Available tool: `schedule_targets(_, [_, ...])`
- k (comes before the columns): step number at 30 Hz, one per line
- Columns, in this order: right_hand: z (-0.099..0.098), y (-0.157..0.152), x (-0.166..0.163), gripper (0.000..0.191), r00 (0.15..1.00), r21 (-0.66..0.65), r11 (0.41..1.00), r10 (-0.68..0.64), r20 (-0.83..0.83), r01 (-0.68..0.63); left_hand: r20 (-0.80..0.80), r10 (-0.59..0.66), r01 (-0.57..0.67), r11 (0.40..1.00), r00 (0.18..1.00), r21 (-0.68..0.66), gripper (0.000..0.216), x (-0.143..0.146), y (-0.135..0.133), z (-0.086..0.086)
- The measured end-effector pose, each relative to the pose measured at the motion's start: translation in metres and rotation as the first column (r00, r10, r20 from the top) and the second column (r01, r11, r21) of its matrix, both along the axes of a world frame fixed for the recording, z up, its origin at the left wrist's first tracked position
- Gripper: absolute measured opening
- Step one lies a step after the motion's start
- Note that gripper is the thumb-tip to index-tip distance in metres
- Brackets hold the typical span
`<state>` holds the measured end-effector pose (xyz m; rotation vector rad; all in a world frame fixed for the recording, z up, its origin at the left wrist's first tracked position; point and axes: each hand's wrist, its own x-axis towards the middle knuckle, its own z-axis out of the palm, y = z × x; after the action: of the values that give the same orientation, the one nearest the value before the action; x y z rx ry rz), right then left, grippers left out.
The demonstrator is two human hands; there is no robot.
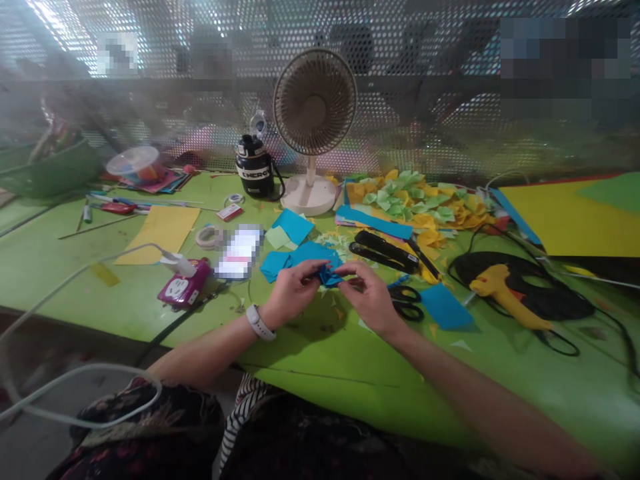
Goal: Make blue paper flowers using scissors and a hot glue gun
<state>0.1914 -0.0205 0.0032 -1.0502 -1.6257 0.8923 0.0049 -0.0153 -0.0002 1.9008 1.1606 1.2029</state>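
Both of my hands meet over the green table (320, 360), pinching one small folded piece of blue paper (330, 275). My left hand (293, 292), with a white watch on its wrist, grips the paper's left side with closed fingers. My right hand (369, 293) pinches its right side with thumb and fingertips. More blue paper pieces (295, 257) lie just behind my hands. Black scissors (406, 301) lie right beside my right hand, and a blue square sheet (445, 307) lies past them.
A desk fan (314, 127) and a black bottle (254, 168) stand at the back. A pile of green and yellow folded papers (415, 200), a stapler (383, 250), a yellow glue gun (503, 293) with black cable, a pink device (184, 285), tape (209, 237) and yellow sheets (160, 233) surround the work spot.
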Motion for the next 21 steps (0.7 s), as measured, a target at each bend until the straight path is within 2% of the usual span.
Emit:
schedule_targets(5, [-0.0003, 0.0005, -0.001, 0.019, 0.995, -0.136, 0.991, -0.001, -0.101, -0.012, 0.132, -0.029, 0.049, 0.987, 0.991, -0.151, 0.038, 0.0025, -0.0019, 0.0055])
schedule_targets(9, [-0.0036, 0.0026, -0.0006, 0.023, 0.986, -0.195, 0.98, -0.004, -0.169, -0.029, 0.238, -0.045, 0.102, 0.967, 0.97, -0.235, 0.035, 0.0029, -0.0003, 0.0071])
schedule_targets(12, [-0.0049, 0.0037, -0.0007, 0.026, 0.979, -0.201, 0.979, -0.011, -0.203, -0.03, 0.275, -0.039, 0.115, 0.957, 0.96, -0.266, 0.035, 0.0026, 0.0014, 0.0075])
schedule_targets(16, [-0.0044, 0.004, -0.0011, 0.028, 0.977, -0.206, 0.978, -0.013, -0.214, -0.032, 0.23, -0.015, 0.083, 0.954, 0.973, -0.289, 0.028, 0.0014, 0.0027, 0.0071])
schedule_targets(21, [-0.0049, 0.0044, -0.0006, 0.03, 0.976, -0.211, 0.978, -0.036, -0.216, -0.01, 0.212, -0.026, 0.076, 0.97, 0.977, -0.23, 0.028, -0.0005, 0.0031, 0.0052])
